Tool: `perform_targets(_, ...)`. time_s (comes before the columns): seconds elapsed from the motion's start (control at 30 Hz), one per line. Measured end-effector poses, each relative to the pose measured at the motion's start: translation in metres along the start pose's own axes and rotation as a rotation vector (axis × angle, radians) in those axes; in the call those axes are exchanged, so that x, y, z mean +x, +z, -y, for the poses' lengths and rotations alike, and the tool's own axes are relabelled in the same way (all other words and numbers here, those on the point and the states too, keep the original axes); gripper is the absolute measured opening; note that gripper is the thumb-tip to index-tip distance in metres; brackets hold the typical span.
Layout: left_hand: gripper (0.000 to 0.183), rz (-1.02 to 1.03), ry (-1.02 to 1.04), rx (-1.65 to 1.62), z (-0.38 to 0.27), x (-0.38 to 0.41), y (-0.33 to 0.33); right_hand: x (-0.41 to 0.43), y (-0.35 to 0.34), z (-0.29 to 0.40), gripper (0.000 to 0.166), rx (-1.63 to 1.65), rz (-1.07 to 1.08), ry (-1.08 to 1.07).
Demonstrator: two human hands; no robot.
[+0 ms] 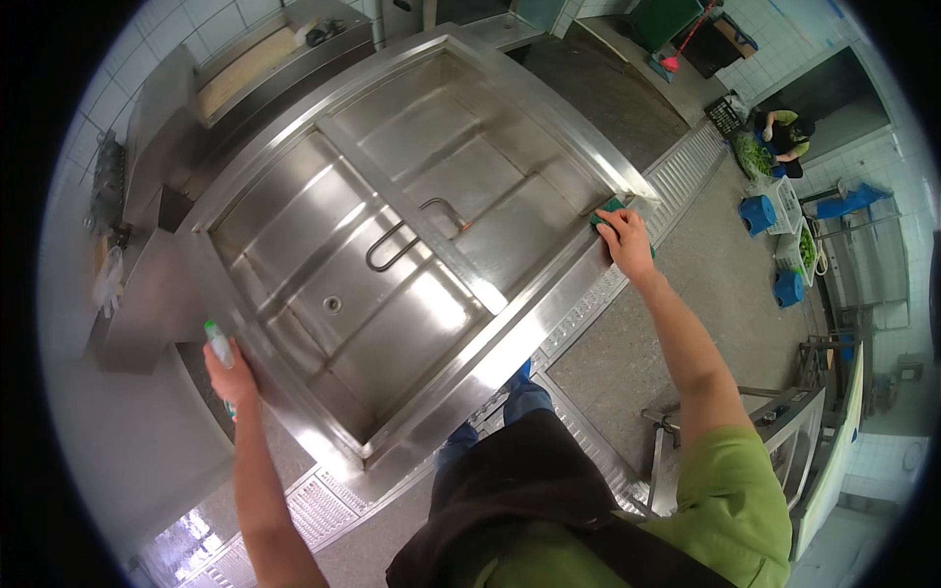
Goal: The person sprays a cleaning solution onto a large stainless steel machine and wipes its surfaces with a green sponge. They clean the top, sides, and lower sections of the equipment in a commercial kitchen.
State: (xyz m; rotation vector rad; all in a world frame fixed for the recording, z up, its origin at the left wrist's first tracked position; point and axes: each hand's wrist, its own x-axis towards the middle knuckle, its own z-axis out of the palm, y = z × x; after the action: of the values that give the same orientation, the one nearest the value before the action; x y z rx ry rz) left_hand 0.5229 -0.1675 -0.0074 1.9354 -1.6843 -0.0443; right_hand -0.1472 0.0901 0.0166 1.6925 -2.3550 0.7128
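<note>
A large stainless-steel basin unit (470,323) lies before me, split by a metal divider (412,220). Bent metal tubes (390,246) rise in its middle, and a round drain (333,304) shows in the left basin. My right hand (625,239) presses a green scouring pad (606,212) on the rim at the right corner. Outside the lower left rim, my left hand (234,371) grips a bottle with a green tip (218,344), partly hidden by the fingers.
Steel counters (162,309) stand along the left wall. Metal drain grating (691,176) runs across the floor beside the unit. At the upper right a person (786,140) sits by leafy greens (753,158), near blue stools (757,214) and white crates (785,206). A metal-framed cart (794,426) is at right.
</note>
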Motion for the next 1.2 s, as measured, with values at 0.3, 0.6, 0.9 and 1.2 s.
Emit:
perform_targets(0.3,0.032,0.15,-0.296,-0.594,-0.214,-0.086,-0.149,0.078,-0.019,-0.071,0.019,-0.081,0.375,-0.329)
perform_targets(0.6,0.028,0.012,-0.679,-1.166,-0.384,-0.26,-0.083,0.187,0.014,-0.095,0.025,0.069,0.587,-0.794)
perform_targets(0.9,0.033,0.097,-0.644,-1.068,-0.451,-0.338,-0.034,0.268,0.111,-0.131,0.048,0.723,0.287,-0.268)
perform_targets(1.2,0.039,-0.16,-0.824,-0.867,-0.518,-0.355,-0.015,0.184,0.082,-0.138,0.051,1.037,0.502,0.18)
